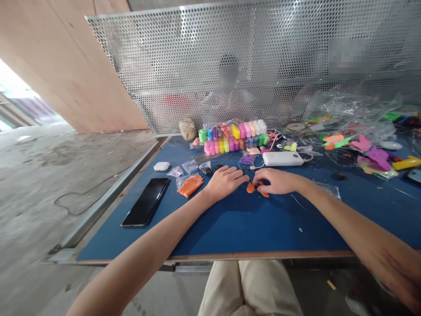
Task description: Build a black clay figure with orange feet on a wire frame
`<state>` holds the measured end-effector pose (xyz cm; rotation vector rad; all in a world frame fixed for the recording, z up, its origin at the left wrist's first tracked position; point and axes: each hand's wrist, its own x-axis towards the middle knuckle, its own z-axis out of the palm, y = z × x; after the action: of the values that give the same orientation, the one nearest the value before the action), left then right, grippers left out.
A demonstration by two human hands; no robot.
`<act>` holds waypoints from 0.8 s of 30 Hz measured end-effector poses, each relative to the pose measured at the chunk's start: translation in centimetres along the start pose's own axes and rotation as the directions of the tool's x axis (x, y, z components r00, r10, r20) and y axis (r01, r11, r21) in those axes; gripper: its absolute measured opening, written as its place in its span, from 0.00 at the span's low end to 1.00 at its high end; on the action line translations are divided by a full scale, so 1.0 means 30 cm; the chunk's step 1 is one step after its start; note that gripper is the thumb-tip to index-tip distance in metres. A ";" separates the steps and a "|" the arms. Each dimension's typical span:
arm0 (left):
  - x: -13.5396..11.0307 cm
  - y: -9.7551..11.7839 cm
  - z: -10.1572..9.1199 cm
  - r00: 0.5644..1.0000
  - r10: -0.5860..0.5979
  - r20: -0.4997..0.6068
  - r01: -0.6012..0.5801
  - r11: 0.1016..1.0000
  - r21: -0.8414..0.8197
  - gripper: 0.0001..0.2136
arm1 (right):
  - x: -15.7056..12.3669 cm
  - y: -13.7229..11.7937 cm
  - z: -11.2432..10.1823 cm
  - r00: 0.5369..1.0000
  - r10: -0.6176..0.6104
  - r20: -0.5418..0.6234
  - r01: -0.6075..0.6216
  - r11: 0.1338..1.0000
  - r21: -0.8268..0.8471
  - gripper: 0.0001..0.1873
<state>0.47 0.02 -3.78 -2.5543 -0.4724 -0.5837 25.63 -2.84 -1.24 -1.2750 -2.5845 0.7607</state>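
Note:
My left hand [225, 181] lies palm down on the blue table top [230, 224], fingers stretched toward small orange clay pieces [251, 188]. My right hand [276, 181] rests just right of them, its fingers curled and pressed onto the orange clay on the table. An orange clay bag [190, 185] lies to the left of my left hand.
A black phone [145, 201] and a white earbud case [162, 166] lie at the left. Rows of coloured clay packs [234, 136] and a white power bank [283, 158] sit behind my hands. Clay shapes and plastic wrap [362, 145] cover the right. A perforated metal screen [263, 61] stands behind.

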 end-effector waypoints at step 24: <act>-0.003 0.006 0.007 1.000 0.011 0.009 -0.011 1.000 -0.026 0.12 | 0.006 0.031 0.000 0.994 0.005 0.109 -0.020 0.990 0.139 0.13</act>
<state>0.52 -0.06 -4.06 -2.5837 -0.4569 -0.5779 26.16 -2.23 -1.73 -1.2423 -2.5548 1.0216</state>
